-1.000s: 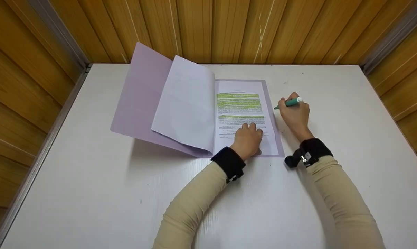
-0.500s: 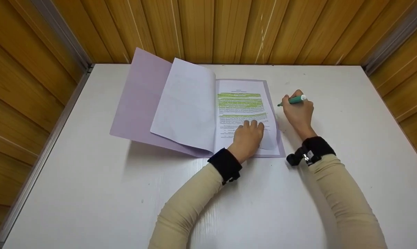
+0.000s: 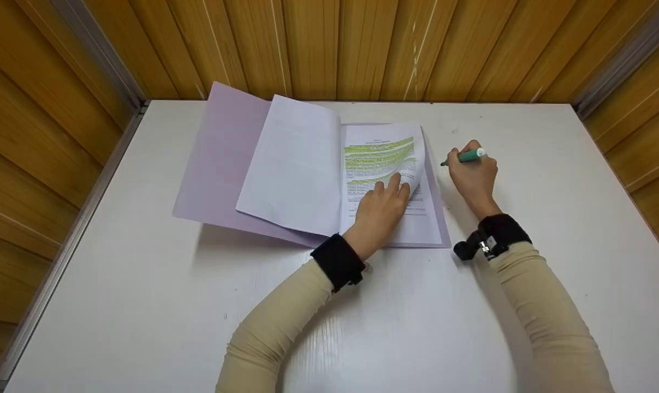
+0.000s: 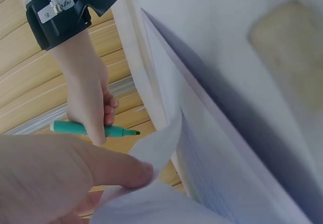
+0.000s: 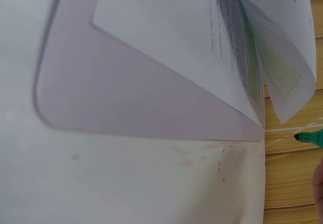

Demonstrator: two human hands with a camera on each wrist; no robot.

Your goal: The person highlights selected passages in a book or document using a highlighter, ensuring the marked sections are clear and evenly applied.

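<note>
wood panelling backed the white table (image 3: 143, 305), where a lilac folder (image 3: 220, 158) lay open. left hand (image 3: 381, 210) pinched the lifted highlighted page (image 3: 384, 153); right hand (image 3: 474, 177), beside the folder, gripped a green marker (image 3: 463, 157). a hasty pull could have creased the page, and the uncapped tip could have smudged it.

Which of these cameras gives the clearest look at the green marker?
The left wrist view: the green marker shows whole, dark tip included, held in the right hand. The head view shows it small and partly hidden by fingers. The right wrist view catches only its end at the edge.

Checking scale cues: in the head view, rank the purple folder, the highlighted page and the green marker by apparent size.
1. purple folder
2. highlighted page, partly curled up by the left hand
3. green marker, held in the right hand
</note>
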